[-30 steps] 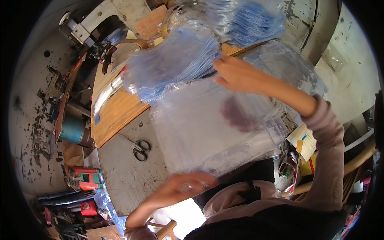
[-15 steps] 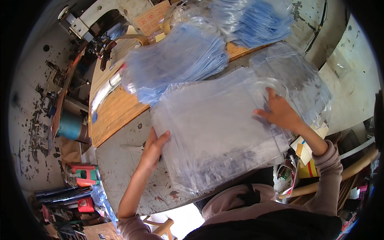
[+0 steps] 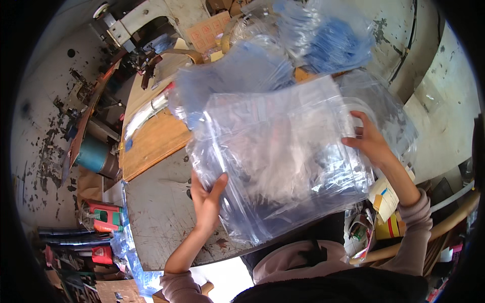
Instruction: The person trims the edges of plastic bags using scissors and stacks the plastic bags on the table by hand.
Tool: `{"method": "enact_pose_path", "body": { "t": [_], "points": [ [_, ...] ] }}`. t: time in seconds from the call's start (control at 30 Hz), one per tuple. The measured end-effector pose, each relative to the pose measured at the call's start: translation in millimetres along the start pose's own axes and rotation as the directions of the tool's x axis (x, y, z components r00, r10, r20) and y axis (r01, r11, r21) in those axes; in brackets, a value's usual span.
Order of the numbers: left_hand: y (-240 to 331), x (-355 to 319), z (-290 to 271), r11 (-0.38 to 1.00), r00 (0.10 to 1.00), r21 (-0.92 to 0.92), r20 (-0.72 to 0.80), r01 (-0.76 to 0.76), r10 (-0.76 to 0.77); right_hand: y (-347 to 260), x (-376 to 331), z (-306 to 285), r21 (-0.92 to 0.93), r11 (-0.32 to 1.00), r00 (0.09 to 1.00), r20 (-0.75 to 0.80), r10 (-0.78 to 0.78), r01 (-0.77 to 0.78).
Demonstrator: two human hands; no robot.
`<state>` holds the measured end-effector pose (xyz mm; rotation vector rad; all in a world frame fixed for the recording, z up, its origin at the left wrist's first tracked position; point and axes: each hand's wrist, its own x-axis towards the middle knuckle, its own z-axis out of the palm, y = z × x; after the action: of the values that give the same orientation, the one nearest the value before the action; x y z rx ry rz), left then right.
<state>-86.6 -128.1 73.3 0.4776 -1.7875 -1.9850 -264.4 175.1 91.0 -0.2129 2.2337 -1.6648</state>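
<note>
A stack of clear plastic bags (image 3: 283,156) is gripped between my two hands above the grey table (image 3: 156,212). My left hand (image 3: 208,199) is closed on the stack's left edge, thumb on top and the other fingers partly hidden behind. On the right edge, my right hand (image 3: 366,139) pinches the stack near a clear rounded handle-like strip. Shiny creases run across the bags' surface. Just beyond lies a fanned pile of bluish clear bags (image 3: 242,70), partly covered by the held stack.
Another blue-tinted bag pile (image 3: 333,43) sits at the back, with loose clear bags (image 3: 379,111) to the right. A sewing machine (image 3: 146,20) and a wooden board (image 3: 156,146) stand at left. A yellow box (image 3: 388,228) is below the table's right side.
My right hand has gone from lying over the bags to gripping their right edge. The stack has lifted and tilted, its surface now creased and shining; my left hand has shifted slightly right.
</note>
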Motion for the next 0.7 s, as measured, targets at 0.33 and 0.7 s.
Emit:
{"method": "enact_pose_path", "body": {
  "t": [0.33,0.7],
  "points": [
    [-18,-6,-38,0.743,0.736,0.112,-0.102,-0.660,0.669,9,-23,-4,0.035,0.735,0.717,-0.253,-0.649,0.677],
    [-18,-1,-50,0.896,0.888,-0.258,0.197,-0.361,0.415,120,39,-47,0.096,0.755,0.760,-0.129,-0.637,0.649]
  ]
}}
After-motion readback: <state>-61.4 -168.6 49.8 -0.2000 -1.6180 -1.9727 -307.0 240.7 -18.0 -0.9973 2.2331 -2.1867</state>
